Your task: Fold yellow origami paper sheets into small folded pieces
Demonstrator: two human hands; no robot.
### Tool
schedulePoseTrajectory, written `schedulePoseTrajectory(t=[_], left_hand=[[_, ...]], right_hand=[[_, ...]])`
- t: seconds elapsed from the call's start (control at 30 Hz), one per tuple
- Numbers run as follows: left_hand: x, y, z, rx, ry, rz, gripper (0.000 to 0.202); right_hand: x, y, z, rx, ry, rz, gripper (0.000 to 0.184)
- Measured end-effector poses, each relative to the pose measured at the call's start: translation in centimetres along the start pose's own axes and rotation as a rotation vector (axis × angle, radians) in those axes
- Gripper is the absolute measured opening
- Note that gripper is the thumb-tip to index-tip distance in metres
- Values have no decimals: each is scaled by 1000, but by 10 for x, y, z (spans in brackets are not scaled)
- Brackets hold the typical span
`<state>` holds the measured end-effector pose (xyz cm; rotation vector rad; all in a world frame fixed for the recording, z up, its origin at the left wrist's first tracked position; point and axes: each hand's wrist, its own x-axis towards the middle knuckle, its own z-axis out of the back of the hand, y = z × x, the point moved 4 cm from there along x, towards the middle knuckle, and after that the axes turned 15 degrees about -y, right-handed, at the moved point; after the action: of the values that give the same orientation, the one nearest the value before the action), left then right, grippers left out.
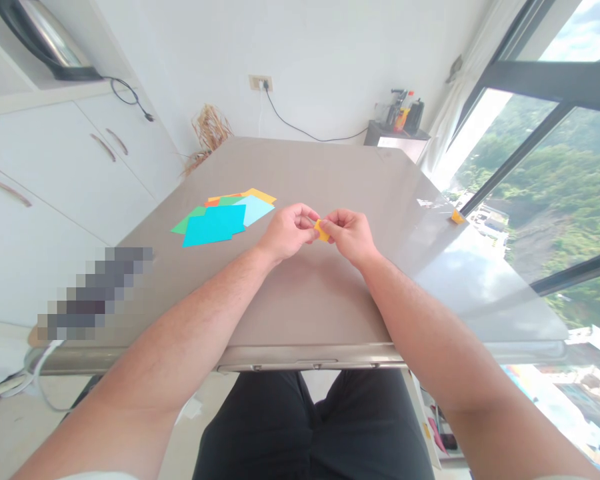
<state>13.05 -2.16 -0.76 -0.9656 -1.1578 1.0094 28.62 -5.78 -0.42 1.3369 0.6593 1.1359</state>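
Observation:
A small piece of yellow paper (321,231) is pinched between both hands over the middle of the table. My left hand (289,231) grips its left edge with thumb and fingers. On the other side, my right hand (351,233) has the paper between its thumb and fingertips. The fingers cover much of it, so its folds cannot be made out. Left of my left hand lies a loose pile of coloured paper sheets (215,225), with blue on top and green, light blue, orange and yellow showing beneath.
The grey table (310,300) extends to the wall and window. A small yellow-orange object (457,217) sits at its right edge. A blurred-out dark item (97,293) lies at the left edge, near white cables. Bottles (405,117) stand on a cabinet behind.

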Motion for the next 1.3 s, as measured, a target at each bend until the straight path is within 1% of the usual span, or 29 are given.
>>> schedulePoseTrajectory(t=[0.07, 0.13, 0.23, 0.3, 0.37, 0.43, 0.5, 0.63, 0.7, 0.8, 0.87, 0.93, 1.0, 1.17, 1.3], left_hand=[[1, 0, 0, -10, -19, 2, 25], [2, 1, 1, -46, -65, 25, 24], [3, 2, 2, -120, -127, 71, 25], [2, 2, 1, -115, -113, 79, 24], [0, 0, -1, -77, -59, 62, 19], [-1, -1, -3, -67, -31, 40, 15], [-1, -1, -3, -105, -50, 32, 15], [2, 3, 0, -211, -126, 51, 23], [2, 5, 0, -187, -121, 44, 22], [2, 6, -1, -113, -98, -15, 19], [2, 7, 0, -100, -115, -8, 20], [2, 8, 1, -122, -147, 45, 26], [2, 8, 2, -145, -162, 100, 31], [2, 9, 1, -151, -116, 152, 39], [2, 10, 0, -179, -108, 156, 44]], right_hand=[[0, 1, 1, -11, -18, -6, 17], [1, 1, 1, -8, -28, -22, 20], [1, 0, 1, 38, -10, -47, 23], [2, 0, 2, 42, -5, -41, 22], [3, -1, 3, 11, -13, -25, 20], [3, -1, 3, -21, -13, -20, 20], [2, -1, 1, -15, 12, -27, 21], [1, -1, -2, 12, 44, -19, 21], [2, -3, -2, -16, 37, -18, 20], [3, -6, -2, -83, 43, -23, 19], [3, -7, -2, -101, 0, 38, 16], [2, -6, -2, -86, -63, 138, 19], [-1, -4, -3, -73, -94, 212, 22], [0, -6, -3, -73, -102, 260, 15], [4, -8, -3, 5, -51, 282, 13]])
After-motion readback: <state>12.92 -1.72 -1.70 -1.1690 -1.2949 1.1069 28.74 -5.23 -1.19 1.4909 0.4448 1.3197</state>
